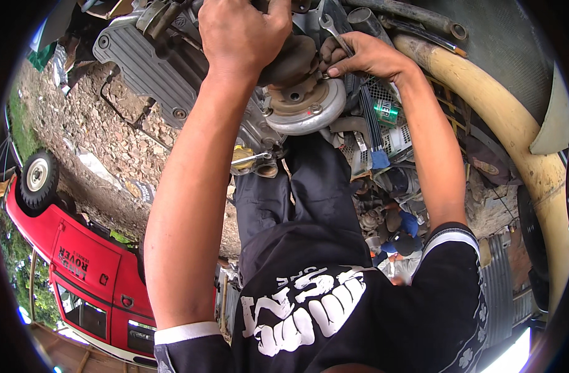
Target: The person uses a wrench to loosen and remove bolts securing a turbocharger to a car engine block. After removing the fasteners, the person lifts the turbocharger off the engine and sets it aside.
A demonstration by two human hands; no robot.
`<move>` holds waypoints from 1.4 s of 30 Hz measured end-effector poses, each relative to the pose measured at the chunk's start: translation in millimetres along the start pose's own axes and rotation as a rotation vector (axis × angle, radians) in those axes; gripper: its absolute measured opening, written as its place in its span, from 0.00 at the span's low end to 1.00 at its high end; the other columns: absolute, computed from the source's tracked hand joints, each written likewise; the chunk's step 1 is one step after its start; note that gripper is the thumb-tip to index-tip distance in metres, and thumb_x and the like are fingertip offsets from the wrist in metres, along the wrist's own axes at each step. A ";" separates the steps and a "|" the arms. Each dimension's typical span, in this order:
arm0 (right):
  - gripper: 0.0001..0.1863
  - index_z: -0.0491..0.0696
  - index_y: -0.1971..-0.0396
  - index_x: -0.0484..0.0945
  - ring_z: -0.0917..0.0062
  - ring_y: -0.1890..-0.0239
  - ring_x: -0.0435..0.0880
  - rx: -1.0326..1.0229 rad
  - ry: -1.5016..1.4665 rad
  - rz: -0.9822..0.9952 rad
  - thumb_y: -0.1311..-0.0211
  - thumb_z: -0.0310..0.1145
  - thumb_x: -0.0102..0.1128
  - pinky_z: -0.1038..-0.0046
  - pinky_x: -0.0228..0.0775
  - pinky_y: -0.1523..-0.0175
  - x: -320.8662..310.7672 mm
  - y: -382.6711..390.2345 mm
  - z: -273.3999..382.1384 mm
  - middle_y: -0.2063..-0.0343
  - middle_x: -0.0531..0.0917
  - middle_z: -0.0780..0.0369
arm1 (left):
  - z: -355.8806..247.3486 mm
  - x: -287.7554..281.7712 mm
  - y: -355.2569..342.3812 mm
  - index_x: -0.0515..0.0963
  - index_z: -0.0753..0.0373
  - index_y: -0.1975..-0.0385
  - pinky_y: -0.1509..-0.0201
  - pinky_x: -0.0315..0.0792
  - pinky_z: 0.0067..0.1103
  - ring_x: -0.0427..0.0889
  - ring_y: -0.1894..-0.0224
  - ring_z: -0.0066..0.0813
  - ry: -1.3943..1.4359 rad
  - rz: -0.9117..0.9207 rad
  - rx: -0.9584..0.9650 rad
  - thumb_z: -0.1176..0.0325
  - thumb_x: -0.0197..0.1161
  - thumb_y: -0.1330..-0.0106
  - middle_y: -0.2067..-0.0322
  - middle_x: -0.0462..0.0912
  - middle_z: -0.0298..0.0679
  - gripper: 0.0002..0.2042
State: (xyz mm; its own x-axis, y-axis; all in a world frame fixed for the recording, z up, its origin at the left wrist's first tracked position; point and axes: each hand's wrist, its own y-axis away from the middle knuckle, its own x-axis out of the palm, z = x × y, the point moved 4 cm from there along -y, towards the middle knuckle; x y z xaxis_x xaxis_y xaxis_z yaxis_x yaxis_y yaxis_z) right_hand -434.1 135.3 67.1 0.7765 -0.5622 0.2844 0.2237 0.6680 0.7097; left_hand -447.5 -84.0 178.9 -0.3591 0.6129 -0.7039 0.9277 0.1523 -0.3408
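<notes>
My right hand (373,57) is closed on a metal wrench (335,34), whose open jaw points up past the fingers. Its thumb and fingertip meet at the edge of the rusty, round-housed turbocharger (303,102), by a small metal piece too small to make out. My left hand (244,32) reaches over the top of the engine, left of the turbocharger. Its fingers are cut off by the upper edge and hidden behind the hand. Left of it lies the grey ribbed engine cover (154,62).
A thick bamboo pole (483,87) curves down the right side. Below the right hand are a green can (386,113) and a blue-tipped brush (379,158) by a crate. A red vehicle (86,261) stands left on stony ground. Another person (405,242) is in the background.
</notes>
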 end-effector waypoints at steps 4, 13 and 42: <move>0.24 0.42 0.52 0.83 0.80 0.57 0.84 -0.082 -0.065 -0.022 0.47 0.33 0.80 0.75 0.73 0.52 9.1 4.1 -0.8 0.60 0.89 0.64 | 3.5 3.2 1.6 0.83 0.72 0.71 0.49 0.78 0.36 0.84 0.57 0.54 -0.010 0.001 0.001 0.74 0.63 0.41 0.62 0.86 0.54 0.07; 0.23 0.43 0.53 0.83 0.79 0.54 0.84 -0.045 0.146 -0.066 0.48 0.35 0.81 0.74 0.73 0.48 7.0 3.3 6.6 0.59 0.88 0.63 | 6.9 5.2 2.9 0.83 0.73 0.70 0.51 0.79 0.35 0.85 0.59 0.54 0.031 -0.040 0.019 0.75 0.62 0.41 0.63 0.86 0.54 0.07; 0.23 0.42 0.51 0.81 0.84 0.57 0.83 -0.093 0.011 0.065 0.45 0.32 0.78 0.79 0.74 0.50 2.1 -4.8 -3.6 0.60 0.87 0.65 | 1.1 1.8 0.2 0.84 0.72 0.68 0.52 0.79 0.33 0.87 0.61 0.53 -0.032 0.032 -0.012 0.73 0.61 0.39 0.64 0.87 0.55 0.08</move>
State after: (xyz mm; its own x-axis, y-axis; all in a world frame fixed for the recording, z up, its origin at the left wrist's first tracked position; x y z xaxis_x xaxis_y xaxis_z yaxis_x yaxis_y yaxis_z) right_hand -431.4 132.7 61.9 0.7975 -0.5112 0.3206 0.2260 0.7457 0.6268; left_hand -448.1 -83.7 176.8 -0.3324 0.5921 -0.7341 0.9398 0.1425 -0.3107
